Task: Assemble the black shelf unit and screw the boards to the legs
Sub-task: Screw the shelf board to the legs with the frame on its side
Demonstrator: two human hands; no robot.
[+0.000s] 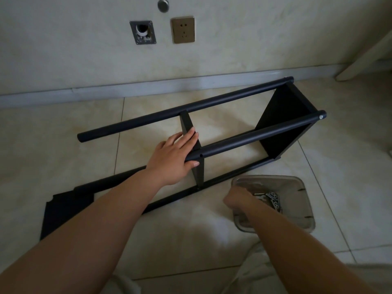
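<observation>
My right hand (237,199) dips into the clear tub (301,211) of screws (274,201); its fingers are hidden, so I cannot tell whether they pinch anything. My left forearm covers part of the loose board (63,211) and the near leg (222,179). My left hand (174,154) curls around a leg (254,137) of the shelf (282,122), which lies on its side on the dim tiled floor (53,149) by a wall with a socket (183,29).

Open floor (191,236) between the hands. Beyond the left hand (171,158), blocked by the shelf frame (244,139), passable only through its gaps. Around the right hand (237,198), hemmed by the tray (305,219) walls and screws (274,201).
</observation>
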